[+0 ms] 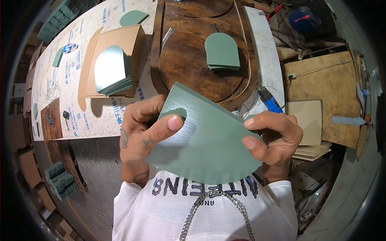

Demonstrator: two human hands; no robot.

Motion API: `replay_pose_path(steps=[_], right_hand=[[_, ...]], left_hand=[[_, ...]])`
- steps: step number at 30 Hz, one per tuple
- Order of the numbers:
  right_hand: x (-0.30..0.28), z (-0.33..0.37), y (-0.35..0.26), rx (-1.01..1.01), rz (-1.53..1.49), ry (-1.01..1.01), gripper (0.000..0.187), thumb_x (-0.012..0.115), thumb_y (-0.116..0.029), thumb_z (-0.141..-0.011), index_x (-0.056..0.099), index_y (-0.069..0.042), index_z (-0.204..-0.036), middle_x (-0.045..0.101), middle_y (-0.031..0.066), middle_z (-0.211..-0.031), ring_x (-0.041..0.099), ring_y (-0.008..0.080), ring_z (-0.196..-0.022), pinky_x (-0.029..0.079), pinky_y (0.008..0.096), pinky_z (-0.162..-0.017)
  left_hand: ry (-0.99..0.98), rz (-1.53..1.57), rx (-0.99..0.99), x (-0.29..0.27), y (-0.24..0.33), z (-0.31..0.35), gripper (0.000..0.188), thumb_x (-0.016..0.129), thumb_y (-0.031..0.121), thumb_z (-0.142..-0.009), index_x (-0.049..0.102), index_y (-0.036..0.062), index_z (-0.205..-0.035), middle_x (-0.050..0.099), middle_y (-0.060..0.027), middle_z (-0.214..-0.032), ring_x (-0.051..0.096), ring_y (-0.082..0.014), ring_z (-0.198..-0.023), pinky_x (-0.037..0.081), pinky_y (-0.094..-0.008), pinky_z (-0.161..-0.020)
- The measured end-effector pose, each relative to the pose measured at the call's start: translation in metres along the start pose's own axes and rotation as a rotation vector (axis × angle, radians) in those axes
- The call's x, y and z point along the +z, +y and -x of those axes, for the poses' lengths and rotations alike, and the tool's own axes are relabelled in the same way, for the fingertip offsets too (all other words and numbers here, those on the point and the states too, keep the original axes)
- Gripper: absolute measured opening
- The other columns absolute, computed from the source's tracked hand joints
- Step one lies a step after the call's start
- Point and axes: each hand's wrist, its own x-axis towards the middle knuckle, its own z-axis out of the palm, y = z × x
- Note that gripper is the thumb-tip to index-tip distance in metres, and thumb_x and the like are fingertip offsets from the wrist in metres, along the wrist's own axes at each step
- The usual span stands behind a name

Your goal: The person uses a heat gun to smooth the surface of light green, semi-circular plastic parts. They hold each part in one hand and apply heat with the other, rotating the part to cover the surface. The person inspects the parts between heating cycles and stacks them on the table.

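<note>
Up in front of my chest I hold a sage-green panel [205, 136], tilted, with a straight edge toward the top right and a rounded edge toward me. My left hand [146, 132] is closed on its left side, thumb pressed on the glossy face beside a small dark-green oval that may be a cutout or a shadow. At the right corner, my right hand [275, 138] pinches the edge between thumb and fingers. Beyond my hands, a stack of green arch-shaped panels [222, 50] lies on a round-ended brown wooden board [185, 52].
Left of the board, more arch panels [110, 72] rest on a cardboard box [120, 36] upon the printed white worktable [86, 104]. A blue-handled tool [270, 100] lies right of the board. Beige panels [309, 124] are stacked at right; green bundles [60, 180] stand on the floor.
</note>
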Motion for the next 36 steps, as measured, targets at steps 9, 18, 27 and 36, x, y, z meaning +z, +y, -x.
replay_pose_path(steps=[9,18,27,36], right_hand=[[0.001,0.001,0.001,0.017,0.003,0.028,0.022,0.071,-0.002,-0.067,0.061,0.002,-0.087,0.066,0.0118,-0.074,0.065,0.0150,-0.062,0.051,0.0234,-0.055],[-0.001,0.002,-0.001,0.022,0.028,0.016,0.022,0.071,-0.003,-0.068,0.061,0.002,-0.087,0.066,0.0115,-0.073,0.065,0.0153,-0.060,0.051,0.0235,-0.055],[-0.003,0.002,-0.003,0.000,0.062,0.006,0.022,0.071,-0.002,-0.068,0.061,0.001,-0.087,0.065,0.0107,-0.070,0.063,0.0140,-0.058,0.050,0.0232,-0.053],[-0.003,0.001,-0.003,0.009,0.041,0.001,0.021,0.071,-0.003,-0.069,0.060,0.001,-0.088,0.066,0.0110,-0.073,0.063,0.0128,-0.058,0.050,0.0235,-0.053]], left_hand=[[0.018,-0.016,-0.010,0.002,0.001,-0.001,0.026,0.071,0.020,-0.076,0.057,0.0007,-0.066,0.054,-0.0014,-0.060,0.044,-0.0054,-0.053,0.032,-0.0214,-0.049],[-0.006,-0.036,0.001,0.002,0.001,-0.001,0.027,0.071,0.021,-0.077,0.057,0.0006,-0.067,0.055,-0.0020,-0.060,0.045,-0.0056,-0.053,0.034,-0.0215,-0.049],[0.003,-0.056,-0.006,0.003,0.001,0.001,0.026,0.071,0.020,-0.077,0.057,0.0013,-0.067,0.055,-0.0014,-0.060,0.046,-0.0056,-0.054,0.034,-0.0212,-0.050],[0.022,-0.049,-0.009,0.009,0.005,0.002,0.023,0.071,0.020,-0.077,0.059,0.0004,-0.070,0.057,-0.0029,-0.062,0.048,-0.0061,-0.055,0.036,-0.0212,-0.051]])
